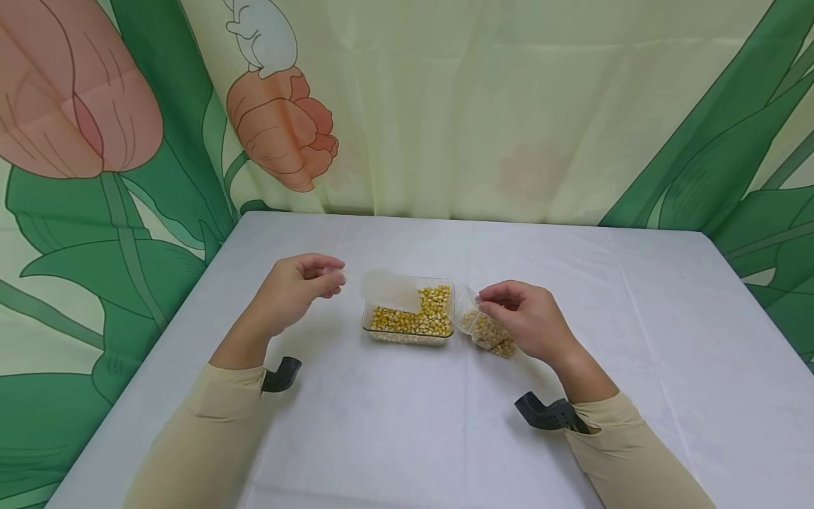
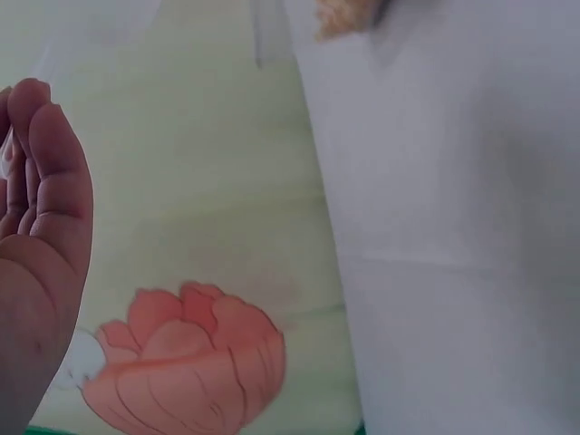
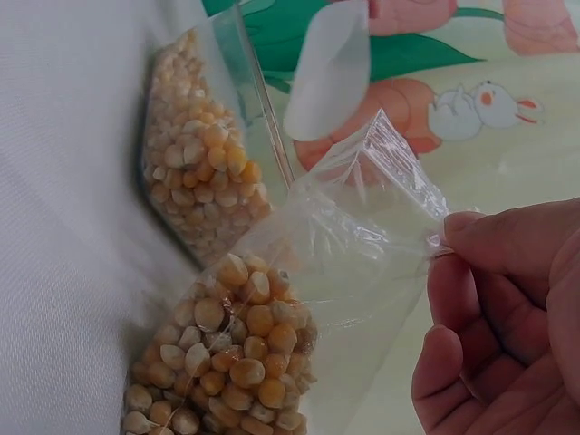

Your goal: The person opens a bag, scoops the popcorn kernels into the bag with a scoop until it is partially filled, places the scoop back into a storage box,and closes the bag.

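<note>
My left hand (image 1: pixel 332 280) pinches the thin handle of a translucent white scoop (image 1: pixel 389 290). The scoop's bowl hovers over the left part of a clear container (image 1: pixel 407 341) filled with yellow corn kernels. My right hand (image 1: pixel 491 302) pinches the top edge of a small clear plastic bag (image 1: pixel 486 331), partly filled with kernels, which rests on the table just right of the container. In the right wrist view the bag (image 3: pixel 236 362) hangs open from my fingers (image 3: pixel 494 245), with the container (image 3: pixel 195 172) and scoop (image 3: pixel 328 68) behind. The left wrist view shows only my palm (image 2: pixel 41 272).
A pale grey cloth covers the table (image 1: pixel 407 438). A flower-printed curtain (image 1: pixel 445 106) hangs close behind and at both sides. Black wrist mounts (image 1: pixel 547 413) sit at my sleeves.
</note>
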`<state>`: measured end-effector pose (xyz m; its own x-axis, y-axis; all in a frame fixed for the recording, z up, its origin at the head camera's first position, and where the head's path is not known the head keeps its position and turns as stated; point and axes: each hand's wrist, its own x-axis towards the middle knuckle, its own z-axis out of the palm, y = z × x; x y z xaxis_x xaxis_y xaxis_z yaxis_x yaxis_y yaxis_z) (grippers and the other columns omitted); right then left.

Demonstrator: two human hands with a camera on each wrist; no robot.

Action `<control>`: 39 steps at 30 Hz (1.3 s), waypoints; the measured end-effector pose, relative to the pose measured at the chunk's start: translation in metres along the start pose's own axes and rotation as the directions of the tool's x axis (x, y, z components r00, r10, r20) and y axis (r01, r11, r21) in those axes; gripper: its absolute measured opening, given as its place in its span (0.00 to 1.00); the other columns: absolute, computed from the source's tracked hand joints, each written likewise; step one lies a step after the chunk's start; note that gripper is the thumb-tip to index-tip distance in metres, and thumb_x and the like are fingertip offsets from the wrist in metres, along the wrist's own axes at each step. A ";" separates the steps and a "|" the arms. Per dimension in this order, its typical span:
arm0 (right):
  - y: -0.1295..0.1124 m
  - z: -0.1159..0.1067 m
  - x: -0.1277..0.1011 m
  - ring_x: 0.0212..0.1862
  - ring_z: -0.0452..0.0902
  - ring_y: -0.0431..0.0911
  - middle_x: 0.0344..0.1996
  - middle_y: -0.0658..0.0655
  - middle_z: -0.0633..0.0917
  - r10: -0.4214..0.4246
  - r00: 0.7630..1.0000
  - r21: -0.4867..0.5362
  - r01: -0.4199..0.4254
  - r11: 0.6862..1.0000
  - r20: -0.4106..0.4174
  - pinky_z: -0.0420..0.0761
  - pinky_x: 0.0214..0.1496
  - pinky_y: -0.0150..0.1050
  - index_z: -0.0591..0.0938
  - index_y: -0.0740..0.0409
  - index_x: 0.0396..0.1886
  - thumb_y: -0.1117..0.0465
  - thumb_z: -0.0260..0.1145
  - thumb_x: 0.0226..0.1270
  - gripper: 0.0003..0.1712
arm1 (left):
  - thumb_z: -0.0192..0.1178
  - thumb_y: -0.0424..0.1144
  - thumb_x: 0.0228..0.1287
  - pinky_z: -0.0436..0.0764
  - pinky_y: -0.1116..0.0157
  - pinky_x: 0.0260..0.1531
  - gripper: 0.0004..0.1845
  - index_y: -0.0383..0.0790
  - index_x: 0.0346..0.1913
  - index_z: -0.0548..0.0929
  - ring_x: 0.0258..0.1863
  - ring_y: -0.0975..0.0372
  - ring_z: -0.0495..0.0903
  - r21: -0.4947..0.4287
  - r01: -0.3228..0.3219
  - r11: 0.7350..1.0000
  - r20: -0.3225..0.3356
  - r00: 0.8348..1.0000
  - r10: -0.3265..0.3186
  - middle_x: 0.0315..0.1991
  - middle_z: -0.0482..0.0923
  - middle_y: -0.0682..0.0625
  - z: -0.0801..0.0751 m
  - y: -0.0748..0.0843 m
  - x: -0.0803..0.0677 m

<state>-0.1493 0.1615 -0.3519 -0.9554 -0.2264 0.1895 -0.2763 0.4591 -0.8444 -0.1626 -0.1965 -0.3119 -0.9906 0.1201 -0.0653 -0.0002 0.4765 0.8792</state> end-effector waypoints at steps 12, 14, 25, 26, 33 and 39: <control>0.000 0.002 0.002 0.40 0.81 0.48 0.41 0.58 0.88 0.016 1.000 -0.019 -0.015 1.000 0.017 0.80 0.40 0.33 0.86 0.64 0.44 0.68 0.69 0.67 0.08 | 0.61 0.41 0.73 0.77 0.52 0.56 0.18 0.36 0.59 0.80 0.51 0.44 0.79 0.032 0.097 0.995 0.024 0.995 -0.098 0.50 0.82 0.36 -0.015 -0.013 0.000; 0.000 0.003 0.003 0.40 0.80 0.48 0.40 0.57 0.88 0.017 1.000 -0.028 -0.016 0.999 0.020 0.80 0.41 0.34 0.86 0.64 0.44 0.67 0.69 0.67 0.08 | 0.61 0.42 0.73 0.77 0.52 0.57 0.18 0.36 0.59 0.79 0.51 0.44 0.79 0.030 0.105 0.994 0.028 0.994 -0.106 0.51 0.82 0.36 -0.015 -0.013 0.001; 0.001 0.006 0.002 0.38 0.77 0.48 0.38 0.54 0.86 0.021 0.999 -0.070 -0.018 0.997 0.029 0.78 0.40 0.39 0.86 0.59 0.48 0.63 0.72 0.65 0.13 | 0.62 0.43 0.72 0.78 0.56 0.56 0.20 0.35 0.60 0.79 0.51 0.46 0.80 0.027 0.125 0.992 0.041 0.991 -0.126 0.52 0.81 0.37 -0.014 -0.017 0.004; 0.001 0.006 0.002 0.38 0.77 0.49 0.40 0.55 0.85 0.024 0.999 -0.067 -0.021 0.998 0.037 0.78 0.40 0.39 0.86 0.58 0.50 0.62 0.73 0.64 0.15 | 0.62 0.43 0.72 0.78 0.56 0.56 0.20 0.35 0.60 0.79 0.51 0.46 0.80 0.026 0.126 0.992 0.043 0.991 -0.127 0.52 0.81 0.37 -0.014 -0.018 0.004; 0.005 0.009 0.005 0.61 0.72 0.56 0.65 0.59 0.77 -0.029 0.988 -0.050 0.036 0.998 0.149 0.74 0.57 0.54 0.74 0.60 0.68 0.59 0.77 0.60 0.37 | 0.62 0.42 0.72 0.79 0.57 0.54 0.21 0.32 0.61 0.78 0.51 0.44 0.80 0.015 0.112 0.994 0.049 0.992 -0.113 0.51 0.82 0.37 -0.013 -0.020 0.005; 0.008 0.011 0.008 0.68 0.65 0.65 0.71 0.59 0.70 -0.003 0.974 -0.095 0.025 0.995 0.226 0.67 0.66 0.61 0.70 0.60 0.73 0.56 0.76 0.61 0.42 | 0.62 0.42 0.72 0.78 0.56 0.55 0.21 0.32 0.61 0.78 0.50 0.46 0.81 0.012 0.110 0.994 0.054 0.992 -0.110 0.50 0.82 0.39 -0.012 -0.021 0.005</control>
<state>-0.1580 0.1537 -0.3631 -0.9063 -0.4161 0.0733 -0.3085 0.5332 -0.7878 -0.1691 -0.2165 -0.3253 -0.9756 0.1143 -0.1873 -0.1071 0.4970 0.8611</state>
